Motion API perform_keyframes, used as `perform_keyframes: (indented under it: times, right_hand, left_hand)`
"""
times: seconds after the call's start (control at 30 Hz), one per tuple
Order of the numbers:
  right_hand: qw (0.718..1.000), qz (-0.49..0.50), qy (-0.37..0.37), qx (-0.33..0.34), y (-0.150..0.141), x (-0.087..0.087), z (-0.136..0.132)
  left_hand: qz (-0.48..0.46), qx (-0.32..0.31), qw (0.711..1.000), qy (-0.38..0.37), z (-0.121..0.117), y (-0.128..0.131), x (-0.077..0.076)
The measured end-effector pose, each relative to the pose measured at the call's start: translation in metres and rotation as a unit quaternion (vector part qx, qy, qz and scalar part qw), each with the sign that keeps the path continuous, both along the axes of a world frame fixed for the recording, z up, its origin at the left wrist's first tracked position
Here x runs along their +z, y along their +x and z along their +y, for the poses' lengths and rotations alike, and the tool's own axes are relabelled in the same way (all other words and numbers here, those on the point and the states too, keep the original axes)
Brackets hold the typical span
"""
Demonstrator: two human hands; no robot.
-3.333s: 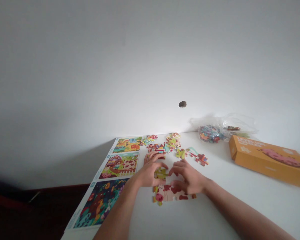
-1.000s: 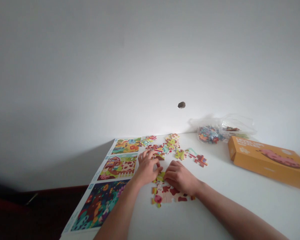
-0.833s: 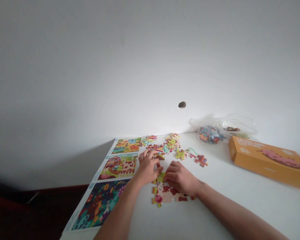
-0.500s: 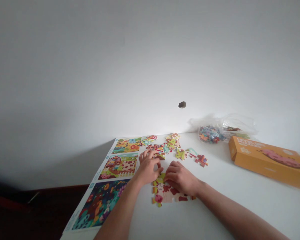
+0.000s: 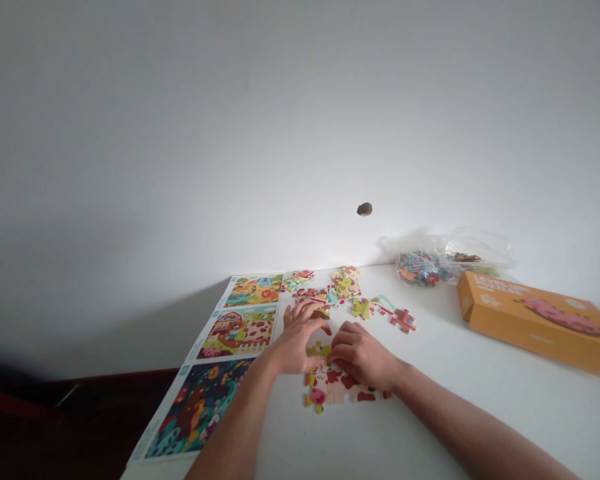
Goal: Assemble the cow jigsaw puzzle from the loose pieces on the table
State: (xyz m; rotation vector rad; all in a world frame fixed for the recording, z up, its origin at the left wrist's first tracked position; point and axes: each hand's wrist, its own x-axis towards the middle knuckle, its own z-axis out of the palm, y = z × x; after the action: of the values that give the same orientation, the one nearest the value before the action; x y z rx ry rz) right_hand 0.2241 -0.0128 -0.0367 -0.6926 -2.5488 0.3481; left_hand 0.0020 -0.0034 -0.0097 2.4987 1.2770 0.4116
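Observation:
A partly joined jigsaw puzzle (image 5: 336,391) lies flat on the white table, showing a cow with brown patches and a pink snout. At its upper left edge is a yellow-green puzzle piece (image 5: 319,349). My left hand (image 5: 297,338) is open beside that piece, thumb at its lower edge and fingers spread beyond it. Over the top of the joined part rests my right hand (image 5: 363,355), its fingers curled together at the right side of the yellow-green piece. Its fingertips are partly hidden. Loose puzzle pieces (image 5: 344,283) lie in a cluster past both hands.
A printed sheet with several pictures (image 5: 184,380) runs along the table's left edge. More loose pieces (image 5: 404,320) lie right of the cluster. Clear plastic bags of pieces (image 5: 420,267) stand against the wall (image 5: 300,167), behind an orange puzzle box (image 5: 535,313) at the right.
My left hand has opened wider, its thumb moving down and away from the index finger, showing more of the yellow-green piece. My right hand has stayed almost still.

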Motion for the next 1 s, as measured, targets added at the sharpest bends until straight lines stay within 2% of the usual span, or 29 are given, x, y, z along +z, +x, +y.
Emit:
perform_keyframes:
  times: [0.5,1.0]
  right_hand:
    - [0.999,-0.005,-0.006,0.038,0.002,0.0045,-0.0012]
    - [1.0,-0.015,-0.015,0.021,0.0014,0.0082,-0.0049]
  left_hand:
    - [0.005,0.004,1.0,-0.03,-0.0002,-0.0013,0.0031]
    - [0.0,-0.004,1.0,-0.023,0.0019,-0.0031,-0.003]
